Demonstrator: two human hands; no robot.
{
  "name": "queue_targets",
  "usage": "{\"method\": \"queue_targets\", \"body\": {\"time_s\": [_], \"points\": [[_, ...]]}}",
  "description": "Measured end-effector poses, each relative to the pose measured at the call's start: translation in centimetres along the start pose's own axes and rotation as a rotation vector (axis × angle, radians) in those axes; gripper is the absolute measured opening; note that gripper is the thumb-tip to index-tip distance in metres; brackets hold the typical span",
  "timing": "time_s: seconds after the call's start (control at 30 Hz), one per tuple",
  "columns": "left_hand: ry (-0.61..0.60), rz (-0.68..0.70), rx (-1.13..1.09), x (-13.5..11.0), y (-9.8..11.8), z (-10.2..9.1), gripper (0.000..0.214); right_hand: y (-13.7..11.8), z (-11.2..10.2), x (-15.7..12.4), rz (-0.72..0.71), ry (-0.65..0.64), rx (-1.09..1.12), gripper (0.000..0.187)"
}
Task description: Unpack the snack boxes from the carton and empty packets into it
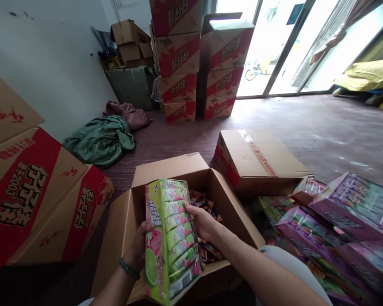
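Both hands hold a glossy green rectangular snack pack (170, 242) upright over an open corrugated carton (178, 170): the left hand (140, 246) closes its grip on one long edge, the right hand (202, 221) on the other. Purple film-wrapped packs (354, 204) crowd the right; bare floor (322, 127) lies beyond.

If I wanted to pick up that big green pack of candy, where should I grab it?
Probably by its two long side edges, one hand from each side. The green pack is tall, flat and wide, held upright over the open box. That is how it is held now: the left hand on its left edge, the right hand on its right edge.
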State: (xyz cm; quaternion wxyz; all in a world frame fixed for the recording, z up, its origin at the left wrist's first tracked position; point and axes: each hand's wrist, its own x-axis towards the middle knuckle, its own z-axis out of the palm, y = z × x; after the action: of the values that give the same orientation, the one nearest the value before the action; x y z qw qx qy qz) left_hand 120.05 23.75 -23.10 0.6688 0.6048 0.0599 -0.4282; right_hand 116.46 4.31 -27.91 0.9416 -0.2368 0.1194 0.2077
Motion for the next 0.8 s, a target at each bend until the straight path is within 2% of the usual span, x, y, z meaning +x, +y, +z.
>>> {"method": "queue_targets", "body": {"time_s": [0.07, 0.1, 0.17, 0.27, 0.33, 0.47, 0.53, 0.6, 0.7, 0.8], "points": [[0.036, -0.001, -0.035, 0.2, 0.0, 0.0, 0.068, -0.2, 0.3, 0.2, -0.002, 0.014, -0.022, 0.046], [0.044, 0.006, -0.047, 0.4, 0.1, 0.0, 0.066, -0.4, 0.4, 0.2, -0.029, 0.062, -0.070, 0.047], [0.038, 0.028, -0.057, 0.7, 0.3, -0.2, 0.062, -0.9, 0.2, 0.4, -0.145, 0.227, -0.257, 0.050], [0.008, 0.042, -0.042, 1.3, 0.7, -0.7, 0.065, -1.5, -0.7, 0.3, -0.356, 0.491, -0.664, 0.048], [0.026, 0.091, -0.016, 1.6, 0.9, -1.3, 0.067, -1.8, -1.4, 0.2, -0.476, 0.617, -0.864, 0.045], [0.049, 0.256, 0.021, 1.8, 1.1, -2.2, 0.067, -2.1, -2.6, 0.3, -0.633, 0.783, -0.962, 0.048], [0.058, 0.252, 0.017, 1.7, 1.4, -2.1, 0.067, -1.7, -3.1, 0.8, -0.650, 0.798, -0.912, 0.050], [0.095, 0.155, -0.015, 1.4, 1.9, -1.6, 0.065, -0.9, -3.5, 1.6, -0.596, 0.744, -0.809, 0.052], [0.113, -0.027, -0.117, 0.6, 3.2, -0.5, 0.060, 0.8, -3.6, 2.8, -0.353, 0.597, -0.602, 0.055], [0.119, -0.089, -0.141, -0.3, 4.5, 0.4, 0.061, 2.2, -3.3, 3.5, -0.190, 0.492, -0.436, 0.057]]}}
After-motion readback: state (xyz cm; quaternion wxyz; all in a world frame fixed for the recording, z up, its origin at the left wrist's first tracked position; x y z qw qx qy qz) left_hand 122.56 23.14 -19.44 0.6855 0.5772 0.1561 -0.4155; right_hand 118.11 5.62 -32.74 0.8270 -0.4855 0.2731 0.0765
